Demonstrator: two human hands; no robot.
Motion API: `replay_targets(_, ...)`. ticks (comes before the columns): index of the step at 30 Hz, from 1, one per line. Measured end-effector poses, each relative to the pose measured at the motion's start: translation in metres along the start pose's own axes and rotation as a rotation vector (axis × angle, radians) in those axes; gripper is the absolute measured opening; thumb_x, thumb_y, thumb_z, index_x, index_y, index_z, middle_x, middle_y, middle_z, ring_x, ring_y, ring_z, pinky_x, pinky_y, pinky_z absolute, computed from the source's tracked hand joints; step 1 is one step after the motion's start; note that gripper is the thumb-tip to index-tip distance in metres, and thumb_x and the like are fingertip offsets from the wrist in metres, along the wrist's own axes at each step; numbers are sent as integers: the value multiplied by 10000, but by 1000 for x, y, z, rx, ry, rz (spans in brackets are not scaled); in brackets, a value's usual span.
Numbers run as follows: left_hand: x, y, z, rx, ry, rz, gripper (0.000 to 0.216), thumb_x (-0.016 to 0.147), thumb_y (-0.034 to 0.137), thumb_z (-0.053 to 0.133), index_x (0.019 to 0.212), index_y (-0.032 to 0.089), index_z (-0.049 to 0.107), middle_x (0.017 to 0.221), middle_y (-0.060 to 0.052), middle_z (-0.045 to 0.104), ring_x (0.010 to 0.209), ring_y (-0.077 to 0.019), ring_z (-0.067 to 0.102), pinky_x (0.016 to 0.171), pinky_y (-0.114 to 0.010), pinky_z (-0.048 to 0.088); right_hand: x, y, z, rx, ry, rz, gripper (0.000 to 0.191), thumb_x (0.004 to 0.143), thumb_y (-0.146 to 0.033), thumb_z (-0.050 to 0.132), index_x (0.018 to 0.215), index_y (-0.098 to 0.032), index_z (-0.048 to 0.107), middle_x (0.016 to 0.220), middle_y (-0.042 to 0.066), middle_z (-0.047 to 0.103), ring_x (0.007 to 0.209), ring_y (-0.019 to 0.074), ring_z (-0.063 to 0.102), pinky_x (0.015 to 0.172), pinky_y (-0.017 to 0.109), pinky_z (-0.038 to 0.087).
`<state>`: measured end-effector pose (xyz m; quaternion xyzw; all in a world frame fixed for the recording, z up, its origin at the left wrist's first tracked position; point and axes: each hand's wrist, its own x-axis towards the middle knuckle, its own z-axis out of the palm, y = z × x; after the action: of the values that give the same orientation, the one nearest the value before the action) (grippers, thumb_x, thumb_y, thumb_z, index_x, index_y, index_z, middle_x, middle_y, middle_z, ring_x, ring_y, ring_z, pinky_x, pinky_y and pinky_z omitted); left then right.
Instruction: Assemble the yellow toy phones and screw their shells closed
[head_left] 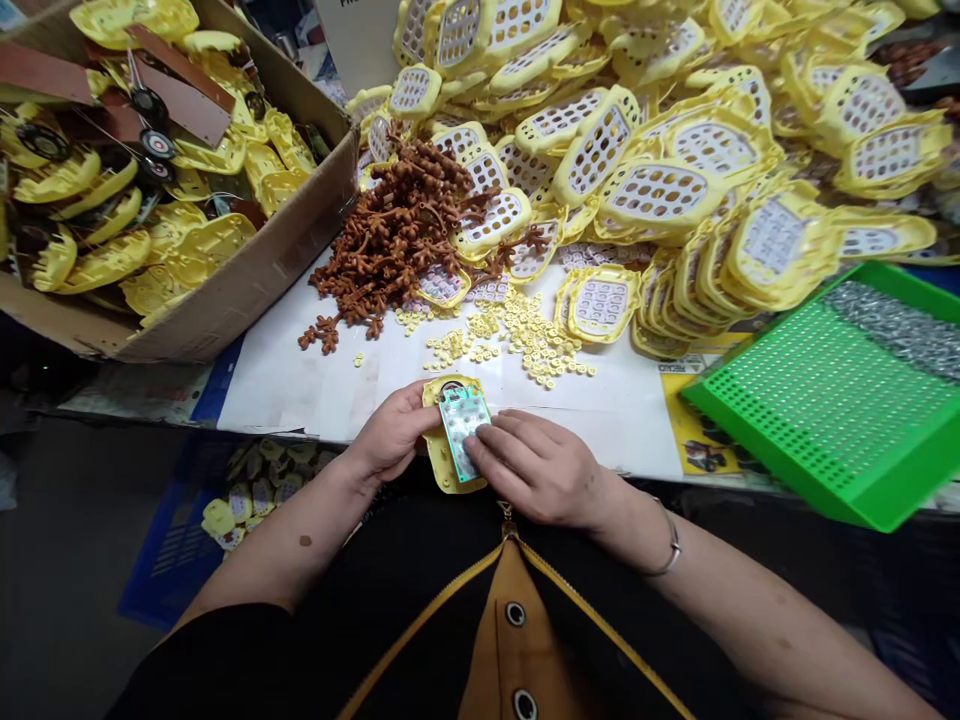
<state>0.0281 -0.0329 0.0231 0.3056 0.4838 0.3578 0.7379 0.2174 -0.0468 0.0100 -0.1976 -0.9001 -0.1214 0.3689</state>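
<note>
Close to my body, at the table's front edge, my left hand grips a yellow plastic shell by its left side. A green-edged circuit board lies in the shell, slightly tilted, with a dark round part and wires showing at its top end. My right hand reaches in from the right, its fingers together and bent, the fingertips resting on the board's lower right part. Just beyond the shell are small yellow ring-like pieces and a heap of brown plastic parts.
A cardboard box of yellow shells with wired parts stands at left. Yellow keypad covers are piled at the back, some stacked at right. A green basket holds metal screws. A blue crate sits below the table.
</note>
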Motion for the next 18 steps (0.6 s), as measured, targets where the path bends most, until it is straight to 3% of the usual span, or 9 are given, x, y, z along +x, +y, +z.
replay_targets(10,-1,-3,1,25,32,111,348,645,203,773,983,146,716,912,-62,748,904,-226,675,811,-307,507,7,-6,1,-96,32,-92,188,887,-96,493,871,-116,679,778,68,742,711,183,674,725,336,586)
replay_targets(18,-1,-6,-4,38,42,135,375,668,244,770,1026,147,710,918,-64,748,890,-218,675,822,-308,504,10,-6,5,-93,52,-62,166,880,-91,524,852,-122,684,741,54,740,688,168,678,732,316,589)
